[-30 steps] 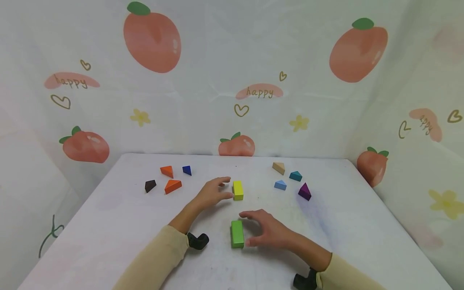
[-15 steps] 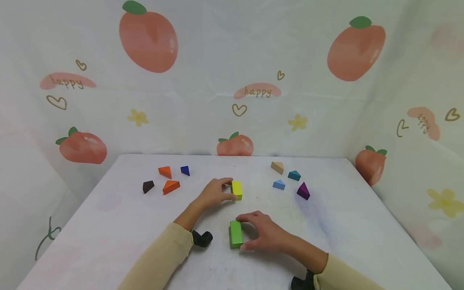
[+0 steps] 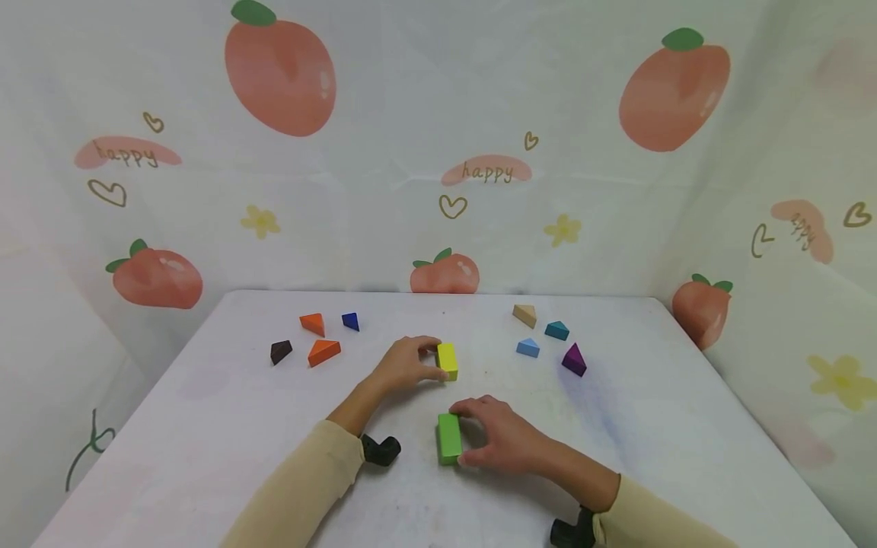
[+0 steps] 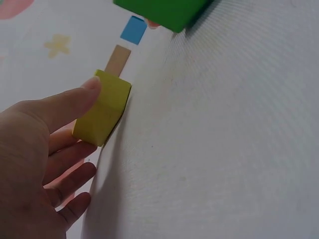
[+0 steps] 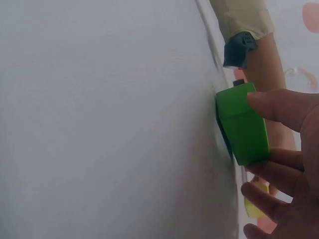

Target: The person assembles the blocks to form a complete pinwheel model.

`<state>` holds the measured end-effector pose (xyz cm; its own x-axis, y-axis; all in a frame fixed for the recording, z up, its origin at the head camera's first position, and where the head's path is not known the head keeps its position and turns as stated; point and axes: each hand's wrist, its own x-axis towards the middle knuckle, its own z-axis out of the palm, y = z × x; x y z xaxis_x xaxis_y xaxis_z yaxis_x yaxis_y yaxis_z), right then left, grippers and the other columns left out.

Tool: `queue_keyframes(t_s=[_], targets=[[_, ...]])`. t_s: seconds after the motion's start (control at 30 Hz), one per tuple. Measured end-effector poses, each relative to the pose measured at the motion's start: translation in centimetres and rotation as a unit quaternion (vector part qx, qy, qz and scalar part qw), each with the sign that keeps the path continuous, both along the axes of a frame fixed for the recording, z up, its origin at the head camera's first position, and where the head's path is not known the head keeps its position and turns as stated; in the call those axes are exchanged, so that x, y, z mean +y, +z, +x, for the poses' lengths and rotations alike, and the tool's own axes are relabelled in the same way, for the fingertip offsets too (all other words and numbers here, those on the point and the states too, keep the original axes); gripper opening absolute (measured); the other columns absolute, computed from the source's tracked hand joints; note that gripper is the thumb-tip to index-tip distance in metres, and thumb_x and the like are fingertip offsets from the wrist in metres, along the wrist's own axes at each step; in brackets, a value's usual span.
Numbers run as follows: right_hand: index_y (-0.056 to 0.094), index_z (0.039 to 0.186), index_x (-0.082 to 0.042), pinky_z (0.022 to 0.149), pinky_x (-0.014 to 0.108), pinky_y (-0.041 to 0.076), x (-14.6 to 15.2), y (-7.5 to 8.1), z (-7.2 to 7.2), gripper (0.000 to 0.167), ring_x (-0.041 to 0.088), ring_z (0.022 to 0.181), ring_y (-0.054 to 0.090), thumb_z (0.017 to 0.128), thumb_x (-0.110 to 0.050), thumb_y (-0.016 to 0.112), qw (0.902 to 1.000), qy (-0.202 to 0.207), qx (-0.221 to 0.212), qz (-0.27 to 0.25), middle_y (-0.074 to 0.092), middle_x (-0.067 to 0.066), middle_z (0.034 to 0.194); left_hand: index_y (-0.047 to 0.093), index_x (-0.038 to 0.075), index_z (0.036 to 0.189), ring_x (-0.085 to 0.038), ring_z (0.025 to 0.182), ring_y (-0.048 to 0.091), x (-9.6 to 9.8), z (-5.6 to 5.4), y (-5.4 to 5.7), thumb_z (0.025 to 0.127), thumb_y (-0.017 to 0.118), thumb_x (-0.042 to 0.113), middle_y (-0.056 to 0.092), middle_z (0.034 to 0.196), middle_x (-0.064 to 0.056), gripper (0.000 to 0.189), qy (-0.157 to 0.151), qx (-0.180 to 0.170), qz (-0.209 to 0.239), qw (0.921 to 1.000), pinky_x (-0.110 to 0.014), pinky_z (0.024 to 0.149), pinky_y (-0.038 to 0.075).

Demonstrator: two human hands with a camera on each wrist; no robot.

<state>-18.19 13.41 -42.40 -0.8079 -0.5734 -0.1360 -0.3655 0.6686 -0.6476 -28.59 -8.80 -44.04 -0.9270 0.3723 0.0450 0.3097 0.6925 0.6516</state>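
A yellow rectangular block is in the middle of the table in the head view. My left hand pinches it by its two ends, thumb at the near end and forefinger at the far one; the left wrist view shows the thumb pressed on the block while the lower fingers stay loose. Closer to me is a green rectangular block, which my right hand grips likewise from the right. In the right wrist view the thumb lies on one end of the green block, with a finger at the opposite end.
On the white table, two orange blocks, a dark blue block and a black block lie at the back left. Back right are tan, teal, light blue and purple blocks. A printed curtain stands behind.
Both hands were beside the blocks with a gap; their thumbs and fingers have since closed on the yellow and green blocks. The green block has shifted slightly. The other blocks stay put.
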Motion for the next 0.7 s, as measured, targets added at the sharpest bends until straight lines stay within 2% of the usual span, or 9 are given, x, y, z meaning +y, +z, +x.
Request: queue_keyframes(t_s=[0.3,0.5,0.7], targets=[[0.052,0.136,-0.019,0.099,0.050,0.043,0.6,0.4,-1.4,0.064,0.024,0.120,0.048,0.080,-0.032,0.080,0.9992,-0.029,0.026,-0.003,0.054,0.000,0.130,0.061,0.012,0.130,-0.020,0.108,0.056,-0.7,0.4,0.2,0.075,0.083,0.040,0.065,0.115,0.000,0.065,-0.010,-0.014,0.001,0.9999,-0.040,0.098,0.042],[0.053,0.136,-0.018,0.099,0.051,0.043,0.9,0.4,-2.2,0.063,0.026,0.124,0.047,0.081,-0.031,0.080,0.9985,-0.042,0.033,-0.015,0.054,0.002,0.133,0.061,0.015,0.130,-0.020,0.109,0.055,-1.0,0.9,0.3,0.076,0.083,0.041,0.064,0.116,0.001,0.064,-0.009,-0.032,0.009,0.9994,-0.041,0.096,0.044],[0.054,0.136,-0.017,0.097,0.051,0.045,0.9,0.5,-2.7,0.062,0.026,0.121,0.049,0.081,-0.029,0.080,0.9977,-0.051,0.032,-0.032,0.054,0.002,0.131,0.061,0.016,0.131,-0.021,0.109,0.056,-1.3,1.4,0.8,0.076,0.082,0.042,0.064,0.117,0.000,0.063,-0.009,-0.027,0.008,0.9996,-0.042,0.094,0.046]])
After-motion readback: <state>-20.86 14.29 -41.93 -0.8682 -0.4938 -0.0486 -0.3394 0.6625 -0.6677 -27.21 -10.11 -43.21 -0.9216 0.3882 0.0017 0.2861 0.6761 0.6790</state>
